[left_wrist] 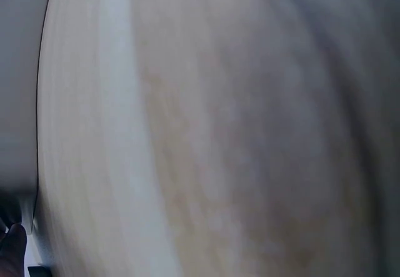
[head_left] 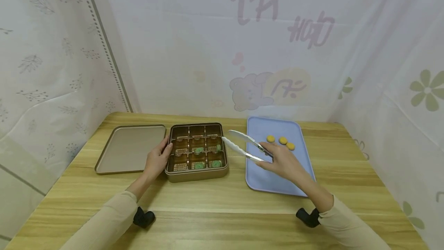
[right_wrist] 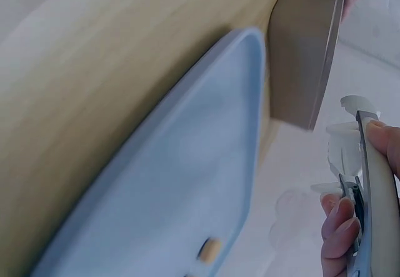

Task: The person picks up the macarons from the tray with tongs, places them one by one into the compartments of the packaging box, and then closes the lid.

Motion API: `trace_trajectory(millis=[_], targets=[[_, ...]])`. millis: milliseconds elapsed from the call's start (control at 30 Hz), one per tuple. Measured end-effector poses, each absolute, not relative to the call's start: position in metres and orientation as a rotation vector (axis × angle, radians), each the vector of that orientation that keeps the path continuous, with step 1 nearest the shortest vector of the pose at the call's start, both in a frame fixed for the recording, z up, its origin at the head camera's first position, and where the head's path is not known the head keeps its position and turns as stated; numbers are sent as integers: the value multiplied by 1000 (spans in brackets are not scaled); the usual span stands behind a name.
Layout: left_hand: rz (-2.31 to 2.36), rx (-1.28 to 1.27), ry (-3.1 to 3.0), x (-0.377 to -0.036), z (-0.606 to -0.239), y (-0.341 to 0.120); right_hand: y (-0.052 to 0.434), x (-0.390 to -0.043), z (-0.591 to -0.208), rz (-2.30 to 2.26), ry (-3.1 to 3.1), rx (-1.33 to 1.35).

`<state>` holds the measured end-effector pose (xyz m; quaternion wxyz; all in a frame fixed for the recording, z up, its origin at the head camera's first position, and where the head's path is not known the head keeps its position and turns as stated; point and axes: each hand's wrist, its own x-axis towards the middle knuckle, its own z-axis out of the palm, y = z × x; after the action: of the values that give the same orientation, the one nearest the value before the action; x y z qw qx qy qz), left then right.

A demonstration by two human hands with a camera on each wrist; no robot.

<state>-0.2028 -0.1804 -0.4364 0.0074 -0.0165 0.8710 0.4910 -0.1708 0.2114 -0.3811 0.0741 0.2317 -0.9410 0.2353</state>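
My left hand (head_left: 157, 160) grips the left side of a square bronze tin (head_left: 197, 176), its thumb at the rim. Inside, a divider splits the tin into small compartments. Round green pastries (head_left: 216, 163) sit in several of these, in the middle and near rows. With my right hand (head_left: 282, 160) I hold metal tongs (head_left: 236, 148) with pale tips. The tongs' arms are spread, nothing is between the tips, and they point at the tin's right edge. Beneath that hand lies a blue tray (head_left: 256, 178) with several round yellow pastries (head_left: 283, 140). The right wrist view shows fingers round the tongs (right_wrist: 376, 208).
A flat bronze lid (head_left: 128, 149) lies left of the tin. Black devices (head_left: 143, 217) are at both wrists, low over the wooden table (head_left: 222, 200). Patterned cloth (head_left: 180, 57) hangs behind the table and along its sides.
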Motion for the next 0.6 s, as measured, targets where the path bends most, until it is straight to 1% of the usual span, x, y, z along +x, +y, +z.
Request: trace_trajectory(millis=[400,600], targets=[[1519,-49,2715,-205,-439,-182,282,-152,-398,631,-2873,438],[1529,-48,2703,-204,-438,-181,317,-141,-404,672,-2889,337]])
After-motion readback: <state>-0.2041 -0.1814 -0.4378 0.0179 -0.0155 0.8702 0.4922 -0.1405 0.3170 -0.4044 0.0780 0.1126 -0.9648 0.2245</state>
